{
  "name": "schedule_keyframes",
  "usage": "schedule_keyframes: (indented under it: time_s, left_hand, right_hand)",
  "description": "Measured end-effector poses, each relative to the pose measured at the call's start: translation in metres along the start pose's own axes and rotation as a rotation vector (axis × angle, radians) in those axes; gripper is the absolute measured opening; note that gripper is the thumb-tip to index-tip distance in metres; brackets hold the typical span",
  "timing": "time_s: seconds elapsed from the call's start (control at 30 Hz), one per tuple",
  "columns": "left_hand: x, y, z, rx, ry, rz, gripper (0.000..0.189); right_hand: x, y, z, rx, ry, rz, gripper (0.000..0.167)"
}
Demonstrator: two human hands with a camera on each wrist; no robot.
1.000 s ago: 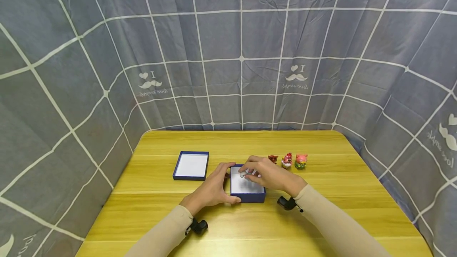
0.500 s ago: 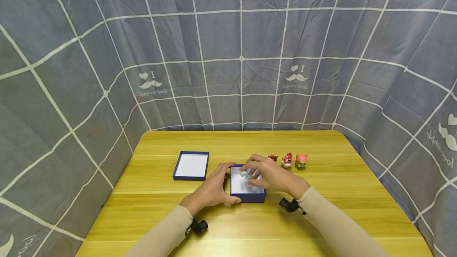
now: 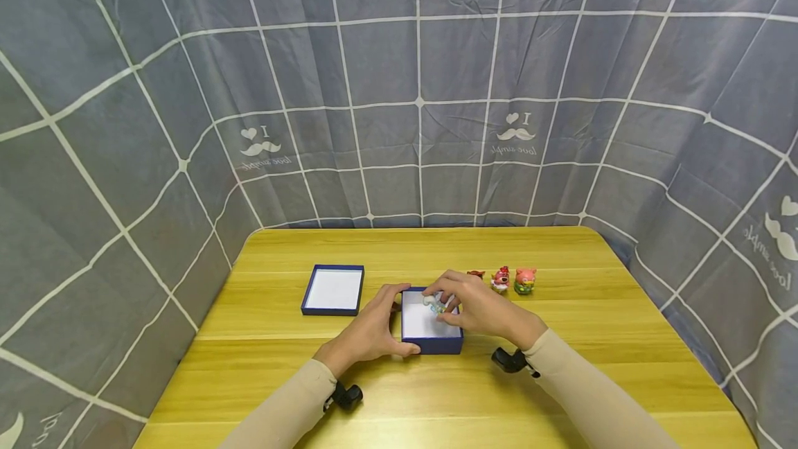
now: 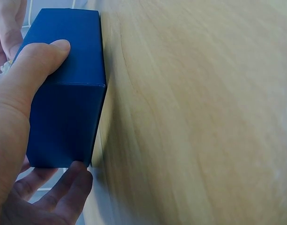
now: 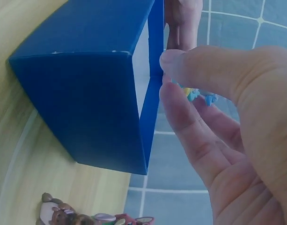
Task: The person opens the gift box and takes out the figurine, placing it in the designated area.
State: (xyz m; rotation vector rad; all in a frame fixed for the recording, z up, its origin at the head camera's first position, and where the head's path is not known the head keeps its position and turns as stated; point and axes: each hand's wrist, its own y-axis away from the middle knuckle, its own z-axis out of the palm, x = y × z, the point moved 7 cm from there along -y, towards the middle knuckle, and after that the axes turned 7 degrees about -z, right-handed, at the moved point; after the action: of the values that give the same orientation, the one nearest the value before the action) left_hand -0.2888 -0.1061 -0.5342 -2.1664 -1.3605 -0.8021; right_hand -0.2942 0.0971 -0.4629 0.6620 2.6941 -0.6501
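Note:
A blue box (image 3: 432,346) with a white inside stands near the middle of the table. My left hand (image 3: 374,328) grips it from the left, thumb on the near wall and fingers at the far corner. Over the opening, my right hand (image 3: 476,305) pinches a small figurine (image 3: 433,304), pale with light blue and yellow parts. The right wrist view shows its blue and yellow bits (image 5: 194,93) behind the thumb and fingertips, just outside the box mouth; the rest is hidden by the fingers.
A blue-rimmed lid (image 3: 332,289), white inside, lies left of the box. To the right stand a pink figurine on a green base (image 3: 525,281), a red-and-white figurine (image 3: 501,280) and a reddish-brown one (image 3: 476,274) partly behind my right hand. A grey checked curtain (image 3: 399,130) surrounds the table (image 3: 399,400).
My right hand has shifted slightly to the right, and more of the figurine shows between its fingers. The left hand and the box have stayed in place.

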Motion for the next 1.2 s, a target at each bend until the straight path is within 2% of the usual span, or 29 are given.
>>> schedule_keyframes:
  time_s: [0.13, 0.27, 0.4, 0.67, 1.0, 1.2]
  left_hand:
    - [0.0, 0.0, 0.0, 0.003, 0.005, -0.001, 0.124]
    - [0.0, 0.0, 0.0, 0.005, 0.005, -0.004, 0.124]
    - [-0.002, 0.0, 0.0, 0.003, 0.005, -0.011, 0.124]
    - [-0.001, 0.0, 0.0, 0.004, -0.01, -0.007, 0.124]
    - [-0.001, 0.0, 0.0, 0.001, 0.003, -0.005, 0.125]
    - [-0.002, 0.0, 0.001, -0.002, 0.0, 0.004, 0.125]
  right_hand:
    - [0.001, 0.003, -0.002, -0.018, 0.01, 0.037, 0.043]
    - [0.001, 0.007, -0.005, -0.026, -0.027, 0.065, 0.043]
    - [0.003, 0.01, -0.006, -0.03, -0.044, 0.068, 0.043]
    - [0.007, 0.018, -0.011, 0.002, -0.051, 0.051, 0.045]
    - [0.011, 0.028, -0.014, 0.019, -0.075, 0.118, 0.042]
    - [0.009, 0.032, -0.018, 0.076, -0.065, 0.089, 0.036]
